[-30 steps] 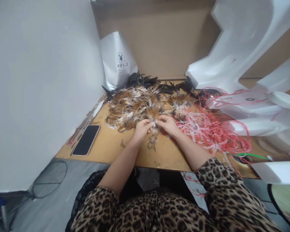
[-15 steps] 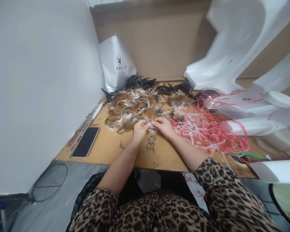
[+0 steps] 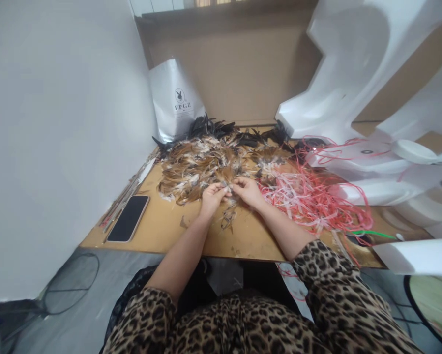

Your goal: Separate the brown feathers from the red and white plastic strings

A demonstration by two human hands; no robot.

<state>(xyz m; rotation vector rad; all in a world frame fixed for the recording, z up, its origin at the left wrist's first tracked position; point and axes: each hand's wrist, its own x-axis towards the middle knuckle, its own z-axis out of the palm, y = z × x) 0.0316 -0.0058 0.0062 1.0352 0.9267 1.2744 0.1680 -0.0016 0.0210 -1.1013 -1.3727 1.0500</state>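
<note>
Where the feather pile (image 3: 206,164) meets bare table (image 3: 162,228), both hands work at its near edge, fingertips meeting over a small tuft (image 3: 228,186). The left hand (image 3: 211,196) has its fingers curled and pinches the tuft from the left; the right hand (image 3: 248,191) pinches it from the right. Loose feathers (image 3: 228,216) lie just below the hands. Red and pink strips (image 3: 312,199) spread to the right, touching the pile. A phone (image 3: 128,219) lies face up, well to the left. A silver bag (image 3: 176,101) stands behind the pile.
</note>
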